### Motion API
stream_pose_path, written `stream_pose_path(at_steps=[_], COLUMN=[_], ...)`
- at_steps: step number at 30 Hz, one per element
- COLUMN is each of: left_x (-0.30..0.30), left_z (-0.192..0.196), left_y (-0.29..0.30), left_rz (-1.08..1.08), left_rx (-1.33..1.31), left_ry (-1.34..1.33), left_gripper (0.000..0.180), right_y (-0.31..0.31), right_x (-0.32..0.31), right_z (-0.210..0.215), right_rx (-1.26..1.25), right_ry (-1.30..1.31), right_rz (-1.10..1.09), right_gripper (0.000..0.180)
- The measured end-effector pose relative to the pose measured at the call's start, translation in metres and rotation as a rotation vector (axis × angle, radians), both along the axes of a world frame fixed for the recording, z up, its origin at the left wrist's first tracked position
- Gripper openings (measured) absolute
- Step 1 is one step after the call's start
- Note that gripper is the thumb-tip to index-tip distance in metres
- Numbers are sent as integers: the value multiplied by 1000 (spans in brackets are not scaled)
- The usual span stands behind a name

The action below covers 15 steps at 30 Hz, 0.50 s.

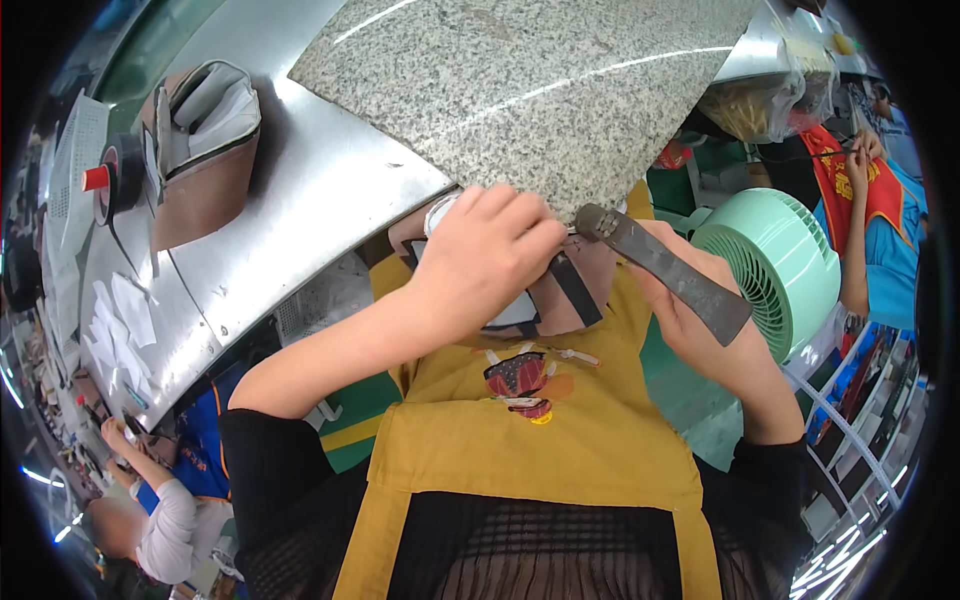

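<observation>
My right hand [705,335] grips a hammer whose dark, worn metal head [675,275] shows on top of the hand; its handle is hidden. The hammer's small blunt end lies at the near edge of the granite slab [540,90]. My left hand [490,250] is closed, its fingers curled over a dusty-pink bag piece [590,275] with a black strip, at that same edge. Most of the piece is hidden under the hand, and part of it hangs down over my mustard apron [540,410].
An open dusty-pink bag [205,195] stands on the metal table [320,190] at left, beside a black tape roll [120,180] and white scraps [120,330]. A mint-green fan [790,260] is right of my right hand. People work at far left and far right.
</observation>
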<state>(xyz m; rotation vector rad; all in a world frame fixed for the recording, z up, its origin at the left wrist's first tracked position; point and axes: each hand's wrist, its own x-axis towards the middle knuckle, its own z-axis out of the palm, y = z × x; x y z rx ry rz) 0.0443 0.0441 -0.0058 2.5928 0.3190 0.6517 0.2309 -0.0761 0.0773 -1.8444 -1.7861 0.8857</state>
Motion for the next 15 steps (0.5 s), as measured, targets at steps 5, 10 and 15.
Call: stream_pose_path(at_steps=[5, 10, 15], left_x=[-3, -4, -3], left_z=[-4, 0, -5], left_y=[4, 4, 5], left_rz=[-68, -100, -84], left_rx=[12, 98, 0], left_ry=[-10, 2, -37], left_gripper=[17, 17, 18], right_y=[-1, -2, -4], right_x=[-1, 2, 3], right_z=[2, 3, -3], right_rx=[-17, -27, -3], right_ry=[9, 105, 55], right_rz=[-19, -52, -24], right_gripper=[21, 21, 21])
